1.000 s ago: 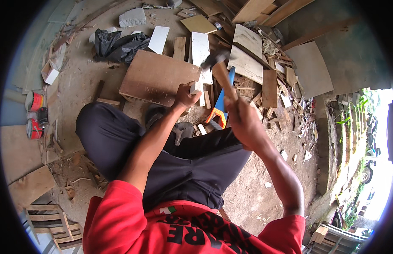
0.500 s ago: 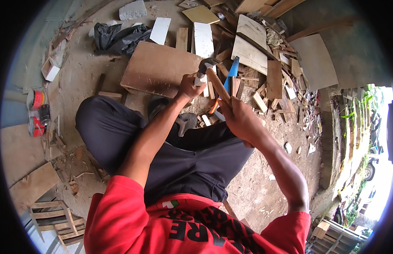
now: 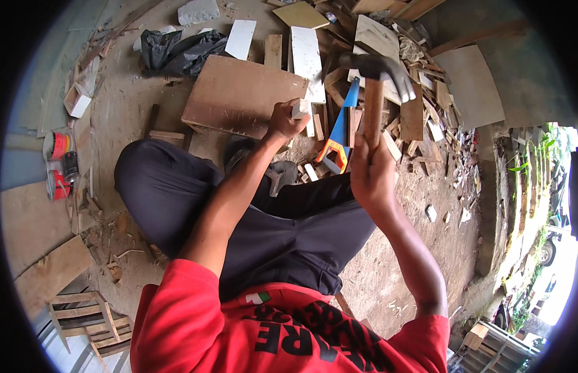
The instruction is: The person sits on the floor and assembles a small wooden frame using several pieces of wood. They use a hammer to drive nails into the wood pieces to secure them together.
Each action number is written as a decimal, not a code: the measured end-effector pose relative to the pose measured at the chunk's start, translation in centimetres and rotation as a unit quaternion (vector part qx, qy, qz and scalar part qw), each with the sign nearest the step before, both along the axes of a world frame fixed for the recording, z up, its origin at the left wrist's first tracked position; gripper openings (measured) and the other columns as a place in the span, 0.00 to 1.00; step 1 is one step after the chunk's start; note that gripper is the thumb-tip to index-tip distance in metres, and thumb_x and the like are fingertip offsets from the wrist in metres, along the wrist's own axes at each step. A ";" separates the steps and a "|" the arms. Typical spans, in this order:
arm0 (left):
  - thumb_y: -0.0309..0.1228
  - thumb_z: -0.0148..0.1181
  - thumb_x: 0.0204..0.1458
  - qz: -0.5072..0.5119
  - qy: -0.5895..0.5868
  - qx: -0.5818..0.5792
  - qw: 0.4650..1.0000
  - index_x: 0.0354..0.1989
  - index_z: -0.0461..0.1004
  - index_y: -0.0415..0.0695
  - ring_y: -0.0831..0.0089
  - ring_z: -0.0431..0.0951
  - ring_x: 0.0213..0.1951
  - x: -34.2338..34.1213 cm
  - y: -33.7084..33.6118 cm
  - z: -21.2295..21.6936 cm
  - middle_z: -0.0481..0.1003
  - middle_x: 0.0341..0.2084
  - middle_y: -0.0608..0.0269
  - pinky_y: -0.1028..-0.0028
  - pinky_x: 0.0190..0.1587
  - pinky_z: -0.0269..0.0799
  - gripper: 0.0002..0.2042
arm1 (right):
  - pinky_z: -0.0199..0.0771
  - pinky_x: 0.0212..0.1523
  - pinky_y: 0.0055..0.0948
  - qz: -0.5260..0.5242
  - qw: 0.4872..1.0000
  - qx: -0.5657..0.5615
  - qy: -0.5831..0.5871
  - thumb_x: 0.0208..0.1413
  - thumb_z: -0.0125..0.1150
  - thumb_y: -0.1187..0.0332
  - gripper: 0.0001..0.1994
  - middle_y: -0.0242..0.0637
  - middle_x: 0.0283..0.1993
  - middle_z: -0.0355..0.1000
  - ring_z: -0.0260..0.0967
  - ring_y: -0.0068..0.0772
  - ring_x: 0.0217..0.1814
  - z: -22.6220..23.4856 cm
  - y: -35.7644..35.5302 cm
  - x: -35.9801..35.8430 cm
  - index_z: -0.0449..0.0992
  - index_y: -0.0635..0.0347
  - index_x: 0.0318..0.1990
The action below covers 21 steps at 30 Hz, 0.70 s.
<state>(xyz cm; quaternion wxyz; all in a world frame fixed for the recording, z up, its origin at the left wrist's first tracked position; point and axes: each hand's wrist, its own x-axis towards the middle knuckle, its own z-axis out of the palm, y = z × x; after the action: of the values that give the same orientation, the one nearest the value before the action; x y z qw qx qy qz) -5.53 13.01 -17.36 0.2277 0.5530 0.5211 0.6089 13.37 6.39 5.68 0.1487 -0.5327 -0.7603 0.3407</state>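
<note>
Above the bent legs in dark trousers [image 3: 289, 239], both forearms rise and slant inward from the red sleeves. The left arm reaches up and to the right, nearly straight, and the left hand [image 3: 287, 123] is clenched round a pale, square-ended piece [image 3: 300, 109], whose end shows past the thumb. This fist appears in front of the right end of a brown wooden box [image 3: 239, 93]; whether they touch, I cannot tell. The right arm is bent at the elbow, its forearm angling up and to the left. The right hand [image 3: 373, 177] grasps a hammer [image 3: 373, 102] by the lower part of its wooden handle, thumb and fingers wrapped about it. The hammer's head is beyond the hand, claw pointing right, well apart from the pale piece. Between the two hands, a blue saw [image 3: 345, 124] with an orange handle lies among wood offcuts [image 3: 391, 146] on the floor [image 3: 413, 239].
</note>
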 end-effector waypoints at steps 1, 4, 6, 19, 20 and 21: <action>0.32 0.61 0.45 -0.008 0.012 -0.007 1.000 0.28 0.73 0.41 0.56 0.80 0.27 0.0 0.3 0.1 0.76 0.21 0.52 0.65 0.31 0.74 0.08 | 0.70 0.28 0.51 0.020 0.998 -0.012 -0.053 0.66 0.54 0.63 0.14 0.63 0.28 0.73 0.74 0.65 0.34 -0.9 0.4 0.3 0.67 0.69 0.39; 0.32 0.61 0.45 0.031 0.004 0.040 0.999 0.26 0.72 0.41 0.63 0.78 0.22 0.2 -0.2 -0.8 0.75 0.18 0.55 0.66 0.29 0.73 0.08 | 0.63 0.19 0.37 0.051 0.994 -0.070 -0.061 0.69 0.51 0.56 0.19 0.41 0.19 0.66 0.67 0.36 0.19 -0.3 1.1 0.8 0.70 0.66 0.35; 0.30 0.60 0.47 0.009 -0.038 -0.006 0.999 0.27 0.72 0.41 0.71 0.77 0.22 0.1 0.0 -0.5 0.75 0.18 0.58 0.67 0.28 0.71 0.06 | 0.56 0.12 0.28 0.021 0.998 -0.026 0.048 0.70 0.50 0.53 0.20 0.26 0.17 0.62 0.58 0.20 0.12 -1.7 2.3 2.2 0.69 0.62 0.34; 0.50 0.49 0.66 0.041 -0.170 -0.140 0.975 0.41 0.67 0.42 0.77 0.71 0.23 -2.4 -0.7 7.7 0.70 0.22 0.67 0.73 0.27 0.68 0.20 | 0.74 0.48 0.54 -0.202 0.977 0.010 -0.061 0.55 0.62 0.67 0.20 0.63 0.39 0.77 0.76 0.66 0.45 -31.8 6.0 4.8 0.72 0.71 0.51; 0.48 0.50 0.67 0.026 -0.196 -0.147 0.969 0.38 0.69 0.43 0.79 0.70 0.24 -1.7 -0.9 8.9 0.69 0.22 0.69 0.75 0.27 0.68 0.18 | 0.72 0.50 0.54 -0.213 0.975 0.019 -0.056 0.53 0.65 0.65 0.21 0.64 0.43 0.75 0.74 0.65 0.48 -32.7 6.4 5.5 0.71 0.74 0.49; 0.48 0.51 0.66 0.010 -0.192 -0.155 0.969 0.40 0.70 0.43 0.80 0.71 0.25 -1.6 -1.3 9.2 0.70 0.24 0.69 0.75 0.28 0.70 0.18 | 0.71 0.51 0.54 -0.223 0.973 0.026 -0.051 0.51 0.69 0.63 0.24 0.65 0.47 0.73 0.72 0.63 0.51 -33.5 6.7 5.9 0.69 0.76 0.46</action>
<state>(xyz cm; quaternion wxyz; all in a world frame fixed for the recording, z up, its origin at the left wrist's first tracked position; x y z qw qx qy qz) -7.09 11.67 -8.12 0.4007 0.3784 0.5609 0.6177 19.24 13.10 -27.80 0.1952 -0.7013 -0.6378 0.2516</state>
